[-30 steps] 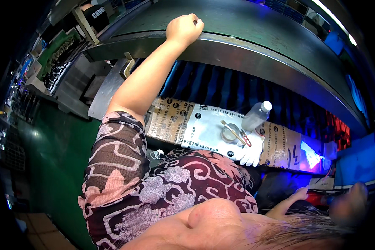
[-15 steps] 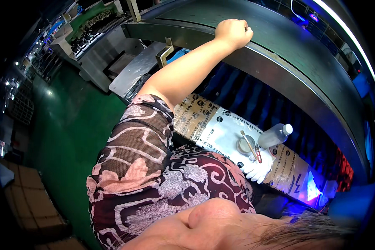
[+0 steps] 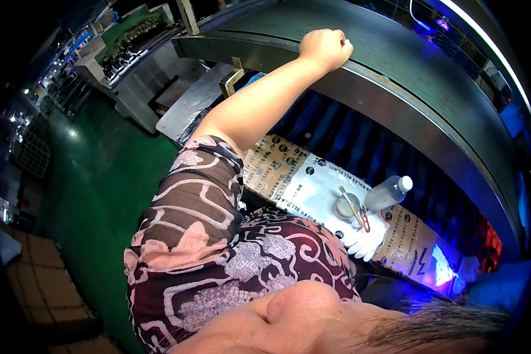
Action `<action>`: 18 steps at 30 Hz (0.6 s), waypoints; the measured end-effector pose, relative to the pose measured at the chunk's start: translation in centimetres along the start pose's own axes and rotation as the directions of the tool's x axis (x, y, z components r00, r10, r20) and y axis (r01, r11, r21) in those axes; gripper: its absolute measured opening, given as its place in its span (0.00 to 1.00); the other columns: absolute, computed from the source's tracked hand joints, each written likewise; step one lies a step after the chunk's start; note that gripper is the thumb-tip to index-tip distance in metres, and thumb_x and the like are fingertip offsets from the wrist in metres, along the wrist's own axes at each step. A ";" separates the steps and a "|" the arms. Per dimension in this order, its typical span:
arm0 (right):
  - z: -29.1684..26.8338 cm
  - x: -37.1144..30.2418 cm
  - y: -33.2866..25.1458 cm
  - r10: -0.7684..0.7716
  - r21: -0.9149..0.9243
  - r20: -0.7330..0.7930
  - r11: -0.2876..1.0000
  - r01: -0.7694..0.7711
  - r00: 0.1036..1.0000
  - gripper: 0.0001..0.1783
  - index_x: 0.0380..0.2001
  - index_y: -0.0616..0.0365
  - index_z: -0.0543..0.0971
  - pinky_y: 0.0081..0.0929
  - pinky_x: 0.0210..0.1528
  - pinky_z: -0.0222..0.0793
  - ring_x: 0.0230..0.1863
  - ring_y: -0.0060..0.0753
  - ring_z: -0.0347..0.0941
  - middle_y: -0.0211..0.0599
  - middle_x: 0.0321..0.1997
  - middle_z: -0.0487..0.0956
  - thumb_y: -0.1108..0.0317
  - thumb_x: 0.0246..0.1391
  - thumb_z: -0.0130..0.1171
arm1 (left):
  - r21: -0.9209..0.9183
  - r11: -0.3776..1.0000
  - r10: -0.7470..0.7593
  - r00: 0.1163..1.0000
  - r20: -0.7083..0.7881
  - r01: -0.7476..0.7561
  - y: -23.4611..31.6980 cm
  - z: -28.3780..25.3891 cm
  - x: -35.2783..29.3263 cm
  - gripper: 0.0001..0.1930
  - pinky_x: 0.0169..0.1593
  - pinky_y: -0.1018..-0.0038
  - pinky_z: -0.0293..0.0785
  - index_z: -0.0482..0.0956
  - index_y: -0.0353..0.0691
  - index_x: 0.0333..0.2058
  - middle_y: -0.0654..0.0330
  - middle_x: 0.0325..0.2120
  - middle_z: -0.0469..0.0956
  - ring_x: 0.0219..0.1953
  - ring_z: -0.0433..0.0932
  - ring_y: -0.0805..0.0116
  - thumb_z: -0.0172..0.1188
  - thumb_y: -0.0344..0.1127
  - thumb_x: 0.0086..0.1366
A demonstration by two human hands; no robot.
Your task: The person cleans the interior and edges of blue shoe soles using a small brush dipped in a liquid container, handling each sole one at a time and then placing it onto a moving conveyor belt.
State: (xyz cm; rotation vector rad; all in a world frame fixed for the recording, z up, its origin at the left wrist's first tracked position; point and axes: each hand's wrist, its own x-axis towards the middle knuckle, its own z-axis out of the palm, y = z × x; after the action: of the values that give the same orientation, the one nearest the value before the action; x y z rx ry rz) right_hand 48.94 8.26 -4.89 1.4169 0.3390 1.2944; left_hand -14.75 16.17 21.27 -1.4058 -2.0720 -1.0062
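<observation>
My left hand (image 3: 326, 49) is curled into a fist and rests on the near rim of a green conveyor belt (image 3: 416, 71). Nothing shows between its fingers, though their inner side faces away. The left arm, in a patterned mesh sleeve, stretches up to it. My right hand is out of view. Below the belt lies a long board wrapped in printed tape (image 3: 280, 168). On it stand a clear bottle with a white cap (image 3: 389, 194) and a small round cup (image 3: 343, 207) with a thin stick (image 3: 349, 197) across it. Beside them lie a small red item (image 3: 366, 223) and a white glove (image 3: 364, 243).
A curved metal edge (image 3: 389, 97) borders the belt, and a bracket (image 3: 232, 79) juts from its left part. Shoes (image 3: 121, 65) line a bench at the far left. Cardboard boxes (image 3: 41, 277) stand on the green floor (image 3: 94, 159). Blue light glows at the right (image 3: 441, 270).
My left fist has shifted very slightly left along the belt's rim, still curled. The things on the taped board lie as before.
</observation>
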 end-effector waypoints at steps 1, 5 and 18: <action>-0.2 0.3 0.0 0.004 0.004 -0.004 1.000 -0.004 1.000 0.29 0.53 0.56 0.59 0.35 0.52 0.48 0.52 0.36 0.53 0.39 0.48 0.59 0.63 0.46 0.51 | -0.004 1.000 -0.003 1.000 -0.001 0.003 -0.1 0.0 0.1 0.15 0.38 0.65 0.72 0.80 0.43 0.28 0.56 0.27 0.78 0.33 0.76 0.56 0.48 0.44 0.52; -0.3 0.6 -0.1 0.007 0.020 -0.012 1.000 -0.007 1.000 0.30 0.53 0.56 0.59 0.35 0.52 0.48 0.53 0.36 0.52 0.39 0.49 0.58 0.62 0.46 0.51 | 0.010 1.000 0.012 1.000 -0.015 -0.012 -0.4 0.1 0.2 0.15 0.38 0.65 0.72 0.80 0.43 0.27 0.55 0.27 0.78 0.32 0.76 0.56 0.48 0.44 0.52; 1.8 2.8 -0.9 0.033 0.019 -0.012 0.999 -0.033 0.999 0.32 0.54 0.56 0.57 0.37 0.53 0.46 0.54 0.37 0.50 0.40 0.51 0.56 0.60 0.45 0.53 | 0.160 0.978 0.165 0.970 -0.180 -0.136 -0.1 0.9 1.1 0.14 0.38 0.61 0.72 0.81 0.44 0.21 0.55 0.23 0.77 0.31 0.76 0.54 0.50 0.44 0.44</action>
State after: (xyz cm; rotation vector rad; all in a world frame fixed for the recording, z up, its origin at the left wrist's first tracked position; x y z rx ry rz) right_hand 51.81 9.87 -3.77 1.4362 0.3373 1.3302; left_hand -15.20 17.50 21.47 -1.3145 -1.8303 -0.8719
